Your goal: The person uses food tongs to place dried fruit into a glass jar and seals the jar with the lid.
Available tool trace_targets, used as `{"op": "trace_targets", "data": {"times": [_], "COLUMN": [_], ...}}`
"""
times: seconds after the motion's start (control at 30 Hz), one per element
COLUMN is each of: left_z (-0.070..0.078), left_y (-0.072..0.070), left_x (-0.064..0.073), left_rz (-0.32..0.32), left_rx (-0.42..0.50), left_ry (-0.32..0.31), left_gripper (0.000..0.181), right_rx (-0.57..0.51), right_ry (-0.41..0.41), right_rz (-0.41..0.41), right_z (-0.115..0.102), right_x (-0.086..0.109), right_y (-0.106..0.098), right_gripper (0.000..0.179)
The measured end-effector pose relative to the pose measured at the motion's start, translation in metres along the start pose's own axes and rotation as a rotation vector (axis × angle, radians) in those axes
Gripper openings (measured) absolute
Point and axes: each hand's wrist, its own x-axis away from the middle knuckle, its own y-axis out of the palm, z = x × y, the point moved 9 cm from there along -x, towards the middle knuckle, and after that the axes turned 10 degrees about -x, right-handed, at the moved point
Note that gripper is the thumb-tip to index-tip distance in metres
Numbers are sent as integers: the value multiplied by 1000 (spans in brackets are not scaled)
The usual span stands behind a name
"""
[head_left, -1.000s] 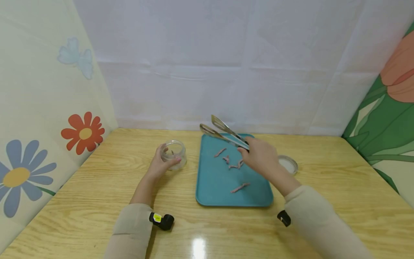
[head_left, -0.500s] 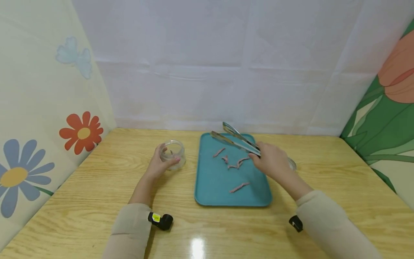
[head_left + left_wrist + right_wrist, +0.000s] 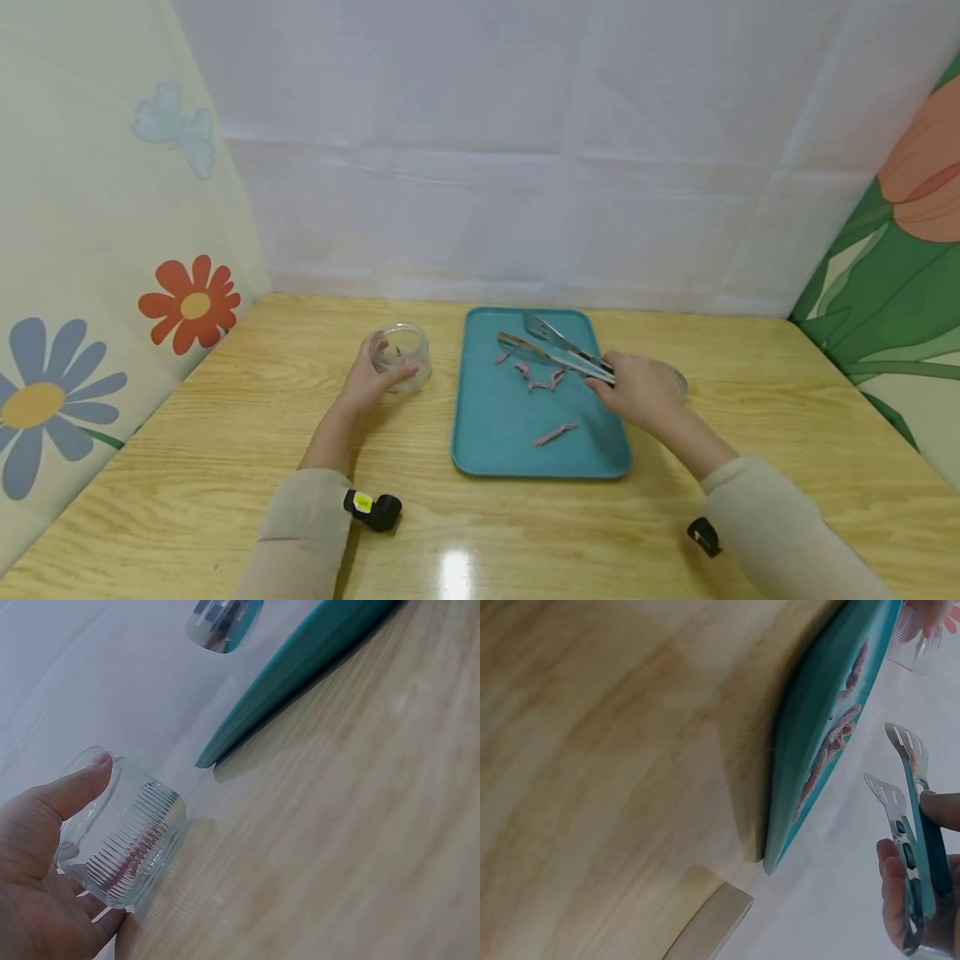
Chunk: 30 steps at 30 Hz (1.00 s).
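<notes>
My left hand grips a clear glass jar that stands on the table left of the tray, its mouth uncovered. Through the ribbed wall in the left wrist view, something reddish shows inside the jar. My right hand holds a pair of metal tongs by the handles. Slotted ends spread apart, the tongs hang above the blue-green tray with nothing between them. Several thin pinkish strips, seemingly meat, lie scattered on the tray, one strip nearer the front.
A round lid lies right of the tray, mostly hidden behind my right hand. The wooden table ends at a white cloth at the back. Flower-printed cloths hang at the left and right sides.
My right hand has moved right and a little toward me, bringing the tongs lower, with their tips now over the tray's strips. My left hand and the jar stay in place.
</notes>
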Motion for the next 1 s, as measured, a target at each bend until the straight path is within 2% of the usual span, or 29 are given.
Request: {"op": "trace_targets", "data": {"times": [0.53, 1.0], "left_z": [0, -1], "left_y": [0, 0], "left_x": [0, 0], "left_rz": [-5, -5], "left_rx": [-6, -1], "left_ry": [0, 8], "left_gripper": [95, 95], "right_rx": [-12, 39], "right_ry": [1, -26], "right_rz": [-26, -16], "right_z": [10, 6], "right_x": [10, 15], "right_y": [16, 17], "right_gripper": [26, 21]}}
